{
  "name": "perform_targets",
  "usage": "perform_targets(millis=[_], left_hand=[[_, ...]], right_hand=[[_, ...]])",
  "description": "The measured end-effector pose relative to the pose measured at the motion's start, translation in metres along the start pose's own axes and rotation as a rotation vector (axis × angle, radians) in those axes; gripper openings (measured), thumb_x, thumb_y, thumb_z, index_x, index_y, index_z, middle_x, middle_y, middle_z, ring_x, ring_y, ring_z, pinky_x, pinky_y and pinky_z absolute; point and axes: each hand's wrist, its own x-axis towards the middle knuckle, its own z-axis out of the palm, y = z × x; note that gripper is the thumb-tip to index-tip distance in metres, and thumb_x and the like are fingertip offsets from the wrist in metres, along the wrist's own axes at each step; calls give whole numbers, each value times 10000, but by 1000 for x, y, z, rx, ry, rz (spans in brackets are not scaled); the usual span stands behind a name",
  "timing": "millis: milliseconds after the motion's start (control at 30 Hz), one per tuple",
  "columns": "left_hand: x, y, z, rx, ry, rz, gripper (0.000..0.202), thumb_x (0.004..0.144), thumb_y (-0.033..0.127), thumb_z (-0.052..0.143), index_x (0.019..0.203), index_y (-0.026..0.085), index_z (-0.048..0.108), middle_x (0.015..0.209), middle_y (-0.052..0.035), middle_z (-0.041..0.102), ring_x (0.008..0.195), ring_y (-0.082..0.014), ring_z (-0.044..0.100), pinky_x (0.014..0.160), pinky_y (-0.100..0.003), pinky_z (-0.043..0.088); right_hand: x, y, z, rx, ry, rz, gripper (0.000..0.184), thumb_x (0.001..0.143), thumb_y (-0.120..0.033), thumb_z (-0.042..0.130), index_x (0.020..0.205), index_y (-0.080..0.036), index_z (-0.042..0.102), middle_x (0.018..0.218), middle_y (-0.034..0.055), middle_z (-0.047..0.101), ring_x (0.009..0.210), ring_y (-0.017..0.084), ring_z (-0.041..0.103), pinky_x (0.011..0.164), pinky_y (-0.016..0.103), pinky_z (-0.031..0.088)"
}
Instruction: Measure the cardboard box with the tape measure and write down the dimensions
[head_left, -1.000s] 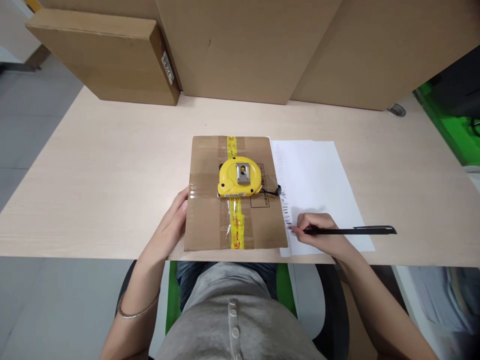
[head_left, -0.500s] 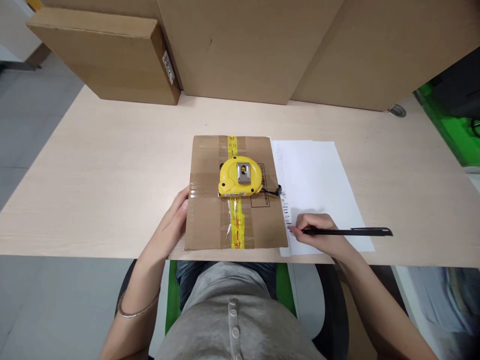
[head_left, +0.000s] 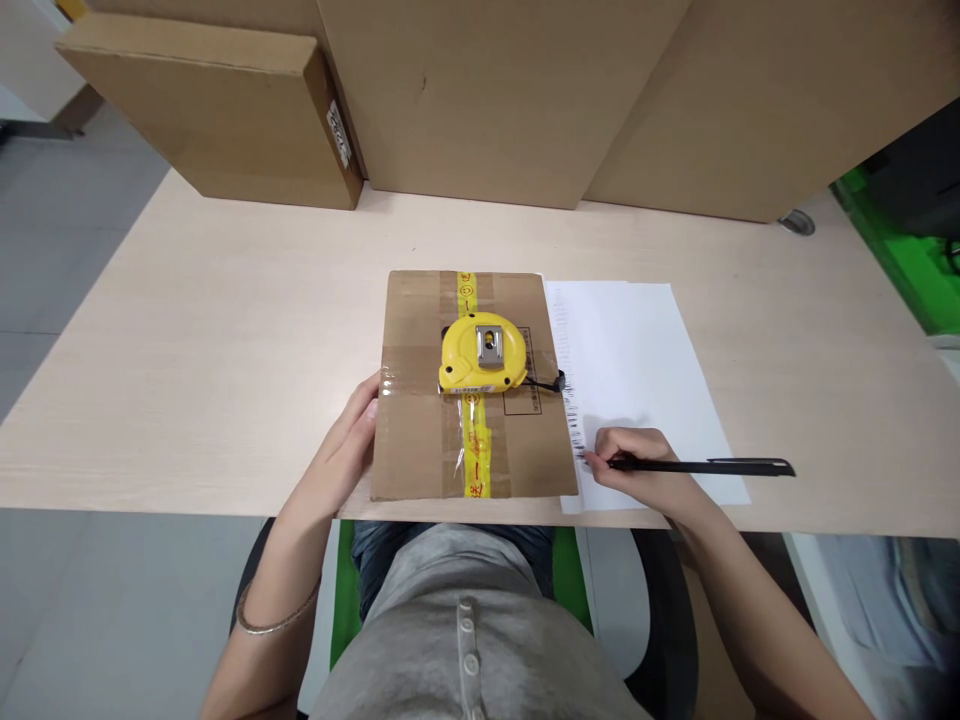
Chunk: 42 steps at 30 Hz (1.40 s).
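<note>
Pen (head_left: 712,467) tail shifted slightly right. I see right hand (head_left: 649,445) pinching it over paper (head_left: 637,350), just right of box (head_left: 420,440). Left hand (head_left: 351,440) touches box's left side; fingers hidden, can't tell grip. A shove there could jog pen or slide tape (head_left: 465,355) atop box.

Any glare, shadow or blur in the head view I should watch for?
Head view: small glints on the clear tape along the carton; soft shadow on the white paper beside the right hand; items at lower right look blurred; yellow tape measure fairly sharp.
</note>
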Motion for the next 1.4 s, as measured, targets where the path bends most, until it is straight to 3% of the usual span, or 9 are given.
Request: perform_targets(millis=[467,700,833,967,1100,1200,1267,1333,1400], left_hand=[[1,-1,-2,37,2,6,513,1104,546,456,1552,316,555,1717,-13,479,1644,-281,368,1399,-491,240],[1,3,0,54,11,10,554,1086,593,466,1545,302,571,1681,-9,527,1631,-313,389,1394,-492,289],[1,1,0,31,-5,3,567,1091,583,468,1560,275,551,1712,-17,483,1643,-300,360,1409,-476,238],[0,-1,-1,19,-3,13,531,1104,558,459,1559,302,554,1708,-2,488,1633,-291,379,1405,-462,234],[0,1,0,12,-14,21,519,1106,548,462,1558,310,553,1711,1,484,1628,-283,386,1398,-456,239],[0,0,2,17,2,1,551,1090,576,475,1551,284,550,1706,-39,490,1623,-292,392,1388,-498,253],[0,-4,4,-27,30,15,598,1087,634,410,1568,294,515,1696,-66,496,1601,-300,426,1359,-535,313],[-2,-11,6,-53,57,134,717,1046,754,331,1612,329,443,1710,-84,459,1596,-325,430,1332,-565,356],[-7,-17,6,23,110,381,868,932,900,371,1632,387,404,1722,-75,400,1617,-373,379,1339,-599,332]], right_hand=[[0,-1,-1,10,-42,17,378,936,-274,700,619,-222,500,583,-16,530,529,119,450,514,281,327],[-1,-3,-8,128,95,220,506,952,-603,699,662,-252,477,517,-38,466,470,121,382,466,291,296],[7,-10,-21,-124,121,389,608,989,-710,569,615,-256,415,497,-22,419,464,132,353,459,310,255],[21,-20,-23,-565,148,398,654,979,-684,574,528,-265,351,439,26,466,434,151,333,465,333,246],[31,-27,-19,-763,129,398,608,995,-601,575,522,-254,417,455,33,491,433,144,283,493,334,234],[40,-38,-29,-793,157,428,570,983,-644,598,581,-251,501,489,42,534,444,156,333,518,348,246],[51,-52,-39,-697,260,318,545,983,-715,568,701,-249,587,604,65,625,513,188,471,538,361,313],[68,-69,-46,-518,299,71,552,1001,-756,508,935,-243,701,852,101,720,737,240,651,644,389,467],[92,-87,-44,-393,172,-203,597,1014,-752,491,1262,-260,722,1150,130,728,1078,300,702,902,463,562]])
